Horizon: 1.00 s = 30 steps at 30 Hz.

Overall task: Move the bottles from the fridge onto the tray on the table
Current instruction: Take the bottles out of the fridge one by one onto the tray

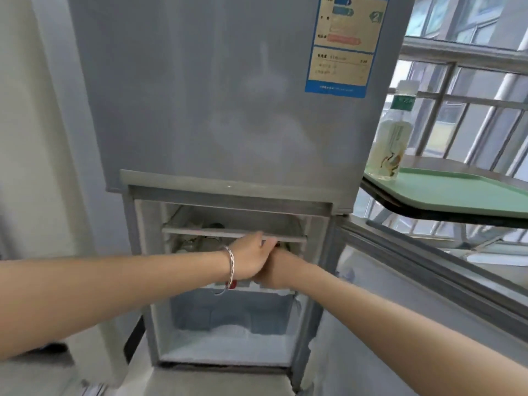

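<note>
Bottle (390,132) stands upright on the green tray (463,192), on the surface. Left hand (251,257) and right hand (281,267) reach together under the fridge (228,110) shelf (228,234); grip state cannot be determined.

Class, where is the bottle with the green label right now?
The bottle stands upright at the right of the head view, on the near-left corner of the green tray, beside the fridge.
</note>
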Motion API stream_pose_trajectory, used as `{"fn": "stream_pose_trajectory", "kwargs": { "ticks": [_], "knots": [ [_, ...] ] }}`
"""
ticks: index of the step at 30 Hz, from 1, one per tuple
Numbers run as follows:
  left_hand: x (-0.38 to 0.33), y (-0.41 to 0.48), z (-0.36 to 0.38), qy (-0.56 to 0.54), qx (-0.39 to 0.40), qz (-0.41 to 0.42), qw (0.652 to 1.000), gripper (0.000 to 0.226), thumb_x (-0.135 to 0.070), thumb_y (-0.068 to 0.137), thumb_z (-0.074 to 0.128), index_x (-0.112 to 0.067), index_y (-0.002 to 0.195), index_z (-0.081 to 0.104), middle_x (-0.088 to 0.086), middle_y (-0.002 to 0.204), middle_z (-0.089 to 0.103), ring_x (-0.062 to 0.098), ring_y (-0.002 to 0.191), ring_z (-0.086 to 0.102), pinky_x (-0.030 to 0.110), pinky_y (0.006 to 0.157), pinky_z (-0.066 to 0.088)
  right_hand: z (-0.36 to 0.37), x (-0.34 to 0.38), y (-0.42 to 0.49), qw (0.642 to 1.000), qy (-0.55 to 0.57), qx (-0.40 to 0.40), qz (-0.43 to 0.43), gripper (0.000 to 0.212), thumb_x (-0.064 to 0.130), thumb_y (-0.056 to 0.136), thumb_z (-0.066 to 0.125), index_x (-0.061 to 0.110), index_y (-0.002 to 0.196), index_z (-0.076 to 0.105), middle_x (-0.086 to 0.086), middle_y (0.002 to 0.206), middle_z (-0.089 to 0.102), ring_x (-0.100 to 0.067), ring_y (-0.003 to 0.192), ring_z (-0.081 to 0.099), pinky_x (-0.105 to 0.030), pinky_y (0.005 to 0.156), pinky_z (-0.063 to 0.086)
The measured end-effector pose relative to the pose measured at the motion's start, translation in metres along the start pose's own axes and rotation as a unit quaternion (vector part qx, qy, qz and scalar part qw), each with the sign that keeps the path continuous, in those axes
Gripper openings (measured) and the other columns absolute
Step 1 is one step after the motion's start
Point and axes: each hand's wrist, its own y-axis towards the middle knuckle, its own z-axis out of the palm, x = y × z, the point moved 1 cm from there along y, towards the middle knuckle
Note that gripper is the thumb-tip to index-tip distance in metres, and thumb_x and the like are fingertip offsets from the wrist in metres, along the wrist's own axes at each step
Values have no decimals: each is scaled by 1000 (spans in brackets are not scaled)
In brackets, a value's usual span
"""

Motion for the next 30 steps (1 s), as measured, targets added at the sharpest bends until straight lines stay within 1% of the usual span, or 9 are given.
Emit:
{"fn": "stream_pose_trajectory", "kwargs": {
  "ticks": [2,6,9,12,16,20,25,27,30],
  "knots": [
    [32,9,12,15,16,-16,1000,44,-41,100,27,-5,112,50,18,117,62,30,98,58,33,80,43,25,2,16,999,-21,34,29,51,30,93,56,4,136,47,-18,130,58,-34,118,57,-35,92,46],
    [83,32,35,46,35,-60,997,54,-38,100,31,-6,143,27,18,132,55,35,114,57,37,94,47,76,-7,59,996,-12,23,85,68,33,86,66,12,143,37,-11,135,52,-30,117,57,-36,94,49],
    [113,58,53,89,51,-80,991,63,-36,100,31,-12,151,4,22,144,41,38,118,54,38,96,45,106,-16,89,992,-38,45,110,92,40,84,66,26,154,8,-10,161,16,-35,145,25,-54,115,28],
    [131,86,70,91,43,-113,989,74,-34,98,39,-17,152,-8,25,145,31,39,120,52,41,98,47,123,-22,118,991,-29,60,112,104,42,85,65,34,153,-14,-7,164,-15,-34,151,-7,-61,118,7],
    [150,118,91,51,32,-172,983,67,-33,97,41,-10,150,6,26,146,31,39,127,45,45,105,41,138,-30,141,989,-56,58,122,107,46,86,64,32,152,-19,-8,163,-19,-33,150,-15,-65,116,5],
    [154,133,109,7,49,-232,972,80,-31,98,42,-1,150,-11,24,155,21,36,138,33,40,113,33,148,-38,141,989,-55,58,122,108,41,85,67,31,153,-17,-10,162,-22,-34,149,-17,-64,117,6],
    [151,143,112,-93,9,-280,956,78,-20,99,41,-5,148,-17,23,152,29,33,133,43,39,108,40,151,-50,131,986,-85,63,128,111,42,85,67,32,152,-21,-9,160,-26,-33,150,-13,-61,118,5],
    [149,140,109,-106,-11,-282,954,74,-14,97,43,-1,149,-8,25,148,34,34,127,49,40,104,44,147,-53,125,987,-71,60,134,113,39,84,68,34,151,-22,-8,160,-27,-33,150,-11,-60,118,6],
    [143,129,101,-150,-83,-283,944,62,-9,92,47,1,146,18,25,133,51,38,114,58,37,85,50,140,-54,118,988,-60,55,132,116,35,82,70,34,150,-24,-7,161,-27,-33,151,-7,-59,119,7]
  ]
}}
